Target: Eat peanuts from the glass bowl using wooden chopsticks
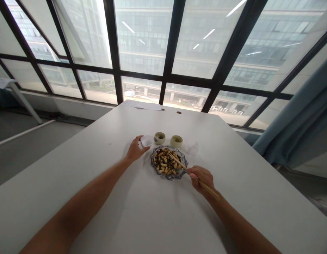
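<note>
A scalloped glass plate (pixel 183 158) holds a heap of pale, nut-like pieces mixed with dark bits (pixel 166 163). My right hand (pixel 203 178) is closed around a pair of wooden chopsticks (pixel 179 162), whose tips reach into the heap from the right. To the left of the plate, my left hand (pixel 135 149) grips a small clear container (pixel 146 141) between thumb and fingers. Just behind the plate stand two small greenish cups, the left one (pixel 159 138) with something dark inside and the right one (pixel 176 141) beside it.
Crumpled clear plastic (pixel 192 148) lies right of the cups on the white table (pixel 153 218). Papers (pixel 142 105) and a small brown round spot (pixel 179 112) are at the table's far end. Large windows stand beyond, with a blue curtain (pixel 298 116) at the right.
</note>
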Demonstrator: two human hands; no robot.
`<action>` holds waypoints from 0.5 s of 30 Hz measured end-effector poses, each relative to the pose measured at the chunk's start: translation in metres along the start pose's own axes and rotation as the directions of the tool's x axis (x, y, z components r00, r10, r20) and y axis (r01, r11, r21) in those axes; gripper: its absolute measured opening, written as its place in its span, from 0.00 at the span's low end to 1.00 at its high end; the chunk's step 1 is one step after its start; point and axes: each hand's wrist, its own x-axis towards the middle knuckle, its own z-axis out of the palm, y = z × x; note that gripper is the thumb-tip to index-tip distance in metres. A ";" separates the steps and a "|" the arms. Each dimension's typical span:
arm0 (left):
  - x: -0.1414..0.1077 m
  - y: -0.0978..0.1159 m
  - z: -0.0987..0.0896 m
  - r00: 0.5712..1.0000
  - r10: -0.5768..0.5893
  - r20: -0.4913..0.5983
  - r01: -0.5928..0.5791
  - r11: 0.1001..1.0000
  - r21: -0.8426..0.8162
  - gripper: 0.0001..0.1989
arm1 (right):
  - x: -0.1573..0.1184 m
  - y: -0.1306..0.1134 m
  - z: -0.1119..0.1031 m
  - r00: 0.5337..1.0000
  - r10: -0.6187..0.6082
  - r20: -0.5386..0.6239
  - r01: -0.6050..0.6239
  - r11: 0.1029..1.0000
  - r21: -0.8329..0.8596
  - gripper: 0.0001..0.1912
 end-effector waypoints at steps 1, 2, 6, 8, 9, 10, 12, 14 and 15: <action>0.000 0.000 0.000 1.000 0.000 0.001 0.000 1.000 0.000 0.33 | 0.000 -0.001 0.000 1.000 0.001 0.003 -0.001 1.000 -0.003 0.17; 0.000 0.000 0.000 1.000 0.000 0.002 0.000 1.000 0.000 0.33 | 0.000 -0.001 0.001 1.000 0.005 0.008 -0.005 1.000 -0.008 0.17; 0.000 0.000 -0.001 1.000 0.000 0.011 0.000 1.000 -0.001 0.32 | 0.000 -0.001 0.002 1.000 0.012 0.027 -0.012 1.000 -0.021 0.15; 0.000 0.001 -0.001 1.000 -0.003 0.016 0.003 1.000 0.000 0.32 | 0.001 0.000 0.001 1.000 0.005 0.031 -0.005 1.000 -0.019 0.14; 0.000 0.001 -0.001 1.000 -0.005 0.016 0.005 1.000 0.000 0.32 | 0.001 0.000 0.001 0.999 0.003 0.033 -0.003 1.000 -0.020 0.14; 0.000 0.001 -0.001 1.000 -0.007 0.016 0.007 1.000 -0.001 0.32 | 0.002 0.000 0.000 0.999 0.004 0.034 -0.003 1.000 -0.024 0.13; 0.000 0.002 -0.001 1.000 -0.007 0.016 0.007 1.000 -0.006 0.32 | 0.004 -0.001 -0.001 0.999 0.012 0.040 -0.011 0.999 -0.039 0.11; 0.000 0.003 -0.001 1.000 -0.006 0.015 0.006 1.000 -0.012 0.32 | 0.006 -0.002 -0.002 0.999 0.017 0.044 -0.015 0.999 -0.050 0.08; 0.000 0.003 -0.001 1.000 -0.004 0.016 0.004 1.000 -0.013 0.32 | 0.006 -0.002 -0.002 0.999 0.021 0.042 -0.019 0.999 -0.050 0.07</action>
